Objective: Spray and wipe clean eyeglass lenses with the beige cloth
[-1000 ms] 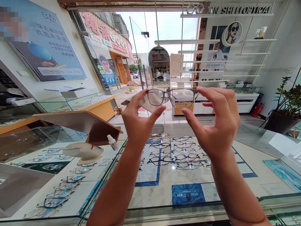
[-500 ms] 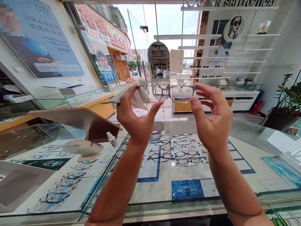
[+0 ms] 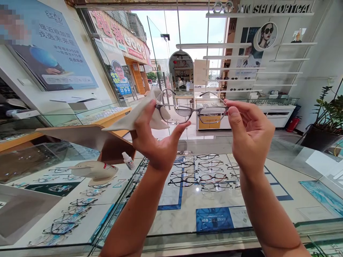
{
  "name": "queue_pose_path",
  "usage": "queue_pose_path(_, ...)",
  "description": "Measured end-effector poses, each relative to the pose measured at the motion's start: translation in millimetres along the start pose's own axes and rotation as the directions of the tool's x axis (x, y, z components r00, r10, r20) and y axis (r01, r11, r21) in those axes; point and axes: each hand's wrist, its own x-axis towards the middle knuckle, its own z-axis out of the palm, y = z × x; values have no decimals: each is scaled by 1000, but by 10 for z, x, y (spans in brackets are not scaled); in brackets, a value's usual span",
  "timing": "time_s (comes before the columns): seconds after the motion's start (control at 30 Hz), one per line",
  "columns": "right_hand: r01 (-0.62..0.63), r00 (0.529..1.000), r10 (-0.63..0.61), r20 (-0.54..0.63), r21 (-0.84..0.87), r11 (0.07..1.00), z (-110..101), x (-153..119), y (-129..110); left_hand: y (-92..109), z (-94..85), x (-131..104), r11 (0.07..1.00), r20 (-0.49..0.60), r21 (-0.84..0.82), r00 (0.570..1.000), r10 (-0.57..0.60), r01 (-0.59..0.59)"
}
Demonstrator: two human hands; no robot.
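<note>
A pair of thin-rimmed eyeglasses (image 3: 195, 110) is held up above the glass counter, its temples pointing away from me. My left hand (image 3: 157, 142) grips the left end of the frame, with a pale cloth (image 3: 128, 116) hanging behind and beside its fingers; the thumb lies under the left lens. At the right end, my right hand (image 3: 250, 132) pinches the frame near the hinge between thumb and fingers.
Under the glass counter (image 3: 187, 228) lie rows of eyeglasses (image 3: 213, 177) and a blue card (image 3: 214, 218). To the left stand a small white bottle (image 3: 128, 160), a dolphin-shaped ornament (image 3: 92, 168) and a brown angled board (image 3: 80, 137). A potted plant (image 3: 321, 125) is far right.
The eyeglasses have tilted, so their temples now show raised behind the lenses. My right hand has shifted right and turned, its fingers more closed. The cloth has spread further left.
</note>
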Motion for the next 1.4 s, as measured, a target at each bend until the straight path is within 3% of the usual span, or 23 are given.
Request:
queue_pose_path(0.23, -20, 1000, 20, -12, 11, 1000, -20, 16, -4, 26, -15, 29, 998, 4, -38, 999, 42, -42)
queue_pose_path(0.67, -30, 999, 27, 22, 135, 990, -48, 57, 28, -57, 2, 27, 982, 192, -144, 977, -92, 121)
queue_pose_path(0.87, -11, 1000, 11, -2, 103, 995, -44, 66, 47, -33, -27, 53, 991, 170, -124, 985, -20, 42)
queue_pose_path(1.03, 46, 999, -45, -3, 60, 997, -42, 68, 79, -41, -44, 49, 992, 214, -113, 976, -32, 57)
queue_pose_path(1.17, 27, 1000, -28, 3, 128, 991, -44, 72, 112, -25, -15, 40, 995, 167, -90, 986, -16, 32)
queue_pose_path(1.4, 19, 1000, -21, 17, 103, 995, -46, 73, 122, -23, 51, 58, 977, 190, -201, 981, -37, 75)
